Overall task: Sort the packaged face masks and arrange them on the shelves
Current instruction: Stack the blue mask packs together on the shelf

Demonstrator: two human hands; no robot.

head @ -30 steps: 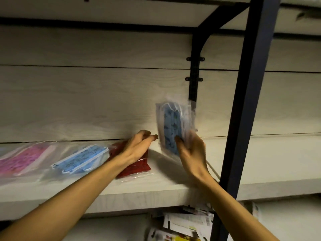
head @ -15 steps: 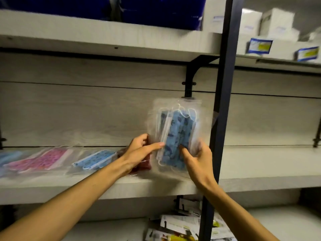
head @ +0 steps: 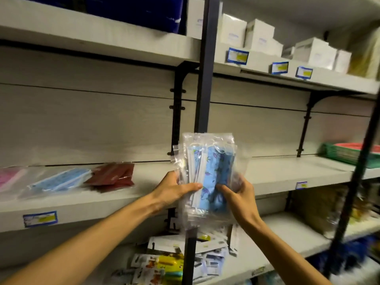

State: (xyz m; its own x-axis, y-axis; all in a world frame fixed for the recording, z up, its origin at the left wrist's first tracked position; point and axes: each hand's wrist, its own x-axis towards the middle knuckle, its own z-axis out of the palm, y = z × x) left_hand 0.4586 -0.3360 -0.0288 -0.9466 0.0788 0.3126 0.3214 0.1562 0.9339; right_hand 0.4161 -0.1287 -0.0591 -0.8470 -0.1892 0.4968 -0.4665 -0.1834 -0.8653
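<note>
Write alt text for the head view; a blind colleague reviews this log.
Both hands, left hand and right hand, hold a stack of clear packs of blue masks upright before a shelf. On that shelf to the left lie a red pack, a blue pack and a pink pack.

Your pink mask packet (head: 8, 177) is cut off by the left edge. Print on the shelf label (head: 40, 219) is blurred, unreadable. Your fingers (head: 176, 177) behind the held mask packets (head: 209, 177) are hidden.
</note>
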